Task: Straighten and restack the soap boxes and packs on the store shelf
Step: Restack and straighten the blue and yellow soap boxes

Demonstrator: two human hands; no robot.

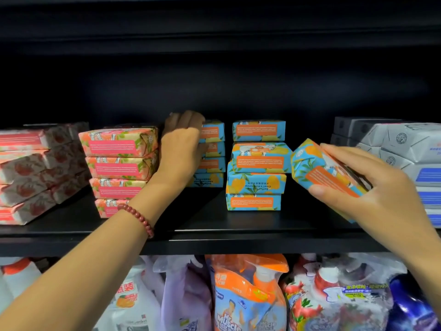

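**Left hand** (182, 142): reached toward the back of the shelf (214, 226). The fingers are curled over the left end of the rear blue stack (213, 154), and its upper boxes are gripped. A red bead bracelet (138, 218) is worn at the wrist.

**Right hand** (372, 187): clamped on a single blue soap box (319, 168), thumb beneath and fingers laid along the top. The box is held tilted, off the shelf, just right of the front blue stack.

**Front blue stack** (256, 177), between the two hands: four boxes, unevenly laid. The top box is set back, the second is pushed out to the right, and the lower two are not flush with each other.

**Rear blue stack**: four boxes, fairly square, partly hidden by the left hand.

**Pink floral stack** (119, 163), just left of the left hand: four boxes, stepped forward toward the bottom.

**Pale red packs** (31, 173), further left: laid in slanting rows, edges not flush.

**Grey-white packs** (410, 149), behind and right of the right hand: piled and untouched by either hand.

**Bottles and refill pouches** (248, 295), on the shelf below both hands: no part of the task.

**Progress**: judged to be about midway. The blue section is being worked, and the held box is not yet placed. The front blue stack, the pink floral stack and the pale red packs are judged yet to be squared.
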